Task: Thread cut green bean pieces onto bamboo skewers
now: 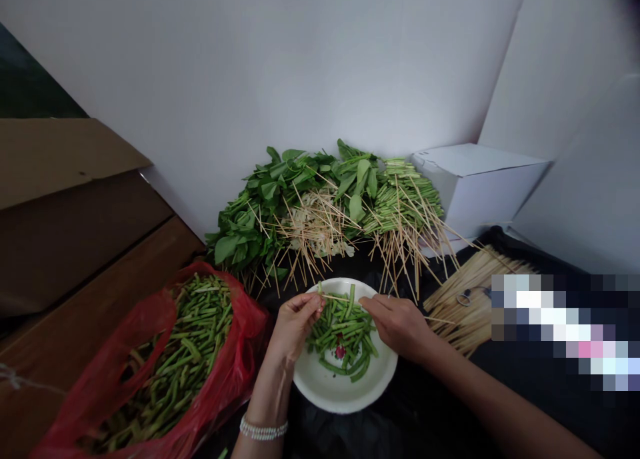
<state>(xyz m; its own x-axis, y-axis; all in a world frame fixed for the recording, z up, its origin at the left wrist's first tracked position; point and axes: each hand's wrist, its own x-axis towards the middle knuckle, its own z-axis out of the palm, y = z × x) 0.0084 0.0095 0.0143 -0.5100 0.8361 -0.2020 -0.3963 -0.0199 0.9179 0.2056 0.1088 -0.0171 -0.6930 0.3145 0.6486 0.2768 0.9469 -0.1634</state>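
Over a white bowl (345, 404) of cut green beans (345, 329), both of my hands are closed around a thin bamboo skewer (336, 298). My right hand (400, 319) grips the skewer, and its tail sticks out to the right behind the fingers. One bean piece (352, 292) stands crosswise by the right fingertips, seemingly threaded on the skewer. With thumb and finger, my left hand (303, 312) pinches a small green bean piece (320, 288) at the skewer's other end. The tip is hidden by those fingers.
A red plastic bag (250, 326) full of cut beans lies left. Behind the bowl are skewered leafy greens (265, 186), pale slices (315, 219) and green stalks (407, 196). Loose skewers (467, 299) and scissors (464, 299) lie right. A white box (493, 186) and cardboard box (75, 212) flank the area.
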